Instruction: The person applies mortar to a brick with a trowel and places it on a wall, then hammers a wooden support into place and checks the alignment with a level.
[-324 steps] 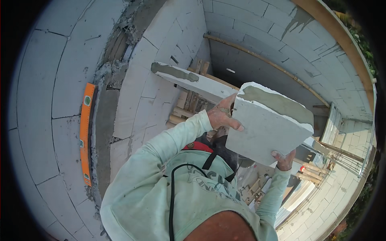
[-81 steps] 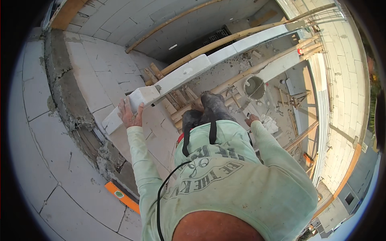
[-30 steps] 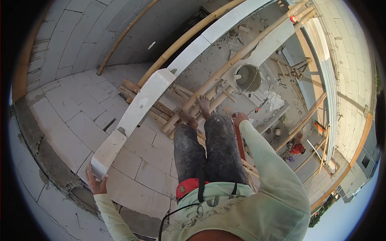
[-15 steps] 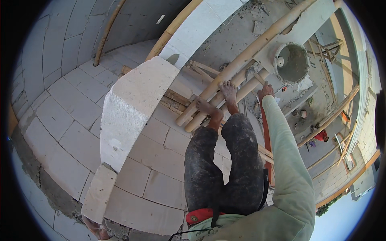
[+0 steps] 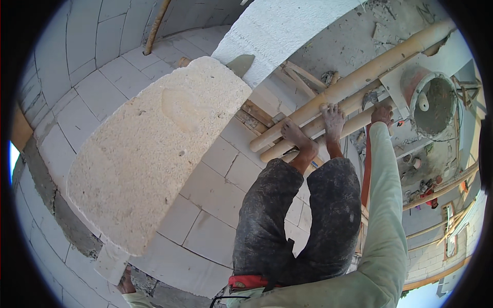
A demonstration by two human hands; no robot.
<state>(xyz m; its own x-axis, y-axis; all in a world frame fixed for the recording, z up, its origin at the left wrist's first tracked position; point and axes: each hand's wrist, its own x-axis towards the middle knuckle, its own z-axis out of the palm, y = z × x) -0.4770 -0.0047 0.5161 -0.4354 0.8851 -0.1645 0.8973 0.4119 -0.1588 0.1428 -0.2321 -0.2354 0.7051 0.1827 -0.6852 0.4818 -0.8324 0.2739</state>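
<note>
Against plain block [image 5: 111, 263], left hand [image 5: 125, 284], apparently

Daylight reaches us here, soft and fairly even. Toward four o'clock the sky [image 5: 425, 298] shows bright pale blue, and the block wall [image 5: 423, 263] beside it takes a warm cream light. Near eleven the recess wall [image 5: 201, 19] sinks into grey shade. Between nine and ten the aerated concrete block [image 5: 149, 138] looks pale and crisp, its pits clear; the dark trousers [image 5: 267, 220] at five swallow detail. A black rim rounds off the corners, straight edges bowing toward it, the left hand [image 5: 125, 283] dim around half past seven.
</note>
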